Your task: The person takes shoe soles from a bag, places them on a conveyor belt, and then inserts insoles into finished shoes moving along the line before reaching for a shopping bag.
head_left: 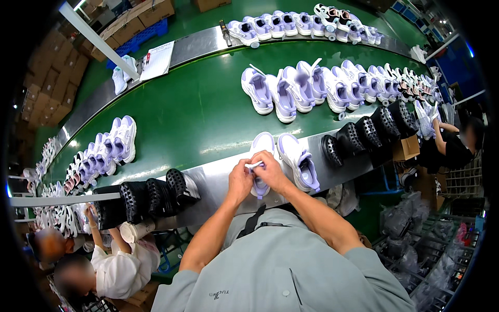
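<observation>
On the metal ledge in front of me stands a white and lilac sneaker (262,141), its toe pointing away. Over its opening, my left hand (239,181) and my right hand (271,170) meet, both closed in a pinch. Between their fingertips is a short white strap (254,165); my fingers partly hide how it joins the shoe. Just right of my right hand sits a second white and lilac sneaker (298,162), untouched, with its lilac lining and heel loop facing me.
Beyond the ledge runs a green conveyor belt (182,104) carrying rows of sneakers (306,88). Black studded forms (156,195) flank me left and right. A notepad (157,61) lies on the far rail. Co-workers sit at left (122,268) and right (449,148).
</observation>
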Demonstrator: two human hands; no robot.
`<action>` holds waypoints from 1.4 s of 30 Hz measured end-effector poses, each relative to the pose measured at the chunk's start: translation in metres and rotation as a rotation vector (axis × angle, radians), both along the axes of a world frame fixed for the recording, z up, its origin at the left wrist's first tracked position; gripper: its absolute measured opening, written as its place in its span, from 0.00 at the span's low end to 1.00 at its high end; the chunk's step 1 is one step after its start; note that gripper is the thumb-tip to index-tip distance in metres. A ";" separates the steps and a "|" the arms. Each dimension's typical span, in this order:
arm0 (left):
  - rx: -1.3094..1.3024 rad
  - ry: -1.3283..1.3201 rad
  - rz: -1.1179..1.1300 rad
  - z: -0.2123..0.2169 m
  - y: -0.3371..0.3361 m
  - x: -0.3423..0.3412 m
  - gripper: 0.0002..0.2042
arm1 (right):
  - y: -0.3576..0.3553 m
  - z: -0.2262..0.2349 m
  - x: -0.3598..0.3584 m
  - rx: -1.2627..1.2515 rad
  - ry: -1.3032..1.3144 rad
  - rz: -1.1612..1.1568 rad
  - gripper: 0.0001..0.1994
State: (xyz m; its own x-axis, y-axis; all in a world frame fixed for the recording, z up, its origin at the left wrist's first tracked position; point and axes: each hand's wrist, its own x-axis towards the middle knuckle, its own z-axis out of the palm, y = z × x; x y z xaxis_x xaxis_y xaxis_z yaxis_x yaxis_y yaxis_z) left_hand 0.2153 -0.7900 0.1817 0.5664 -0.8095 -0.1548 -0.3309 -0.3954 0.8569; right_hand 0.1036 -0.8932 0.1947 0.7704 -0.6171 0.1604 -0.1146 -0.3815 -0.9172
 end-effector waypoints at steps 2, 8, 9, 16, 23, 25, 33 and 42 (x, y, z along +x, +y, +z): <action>-0.012 -0.086 -0.046 0.004 0.005 -0.001 0.21 | -0.004 0.005 -0.003 0.386 0.027 -0.119 0.09; -0.076 -0.315 -0.096 0.034 0.002 -0.016 0.20 | -0.009 0.010 -0.020 0.636 -0.075 -0.224 0.14; -0.129 -0.416 -0.134 0.035 0.000 -0.015 0.18 | -0.010 0.013 -0.023 0.598 -0.084 -0.249 0.14; -0.037 -0.450 -0.189 0.037 0.002 -0.009 0.17 | -0.011 0.011 -0.044 0.482 0.172 -0.325 0.11; -0.202 -0.838 -0.810 0.047 -0.006 -0.004 0.06 | -0.015 -0.021 -0.043 0.564 0.085 -0.388 0.15; -0.322 -0.867 -0.811 0.045 -0.003 -0.006 0.05 | -0.012 -0.021 -0.045 0.625 0.119 -0.367 0.12; -0.276 -0.814 -0.471 0.044 0.016 -0.015 0.07 | -0.012 0.010 -0.046 0.748 0.106 -0.312 0.10; -0.200 -0.635 -0.660 0.039 0.033 -0.017 0.10 | -0.005 0.010 -0.070 0.823 0.093 -0.236 0.15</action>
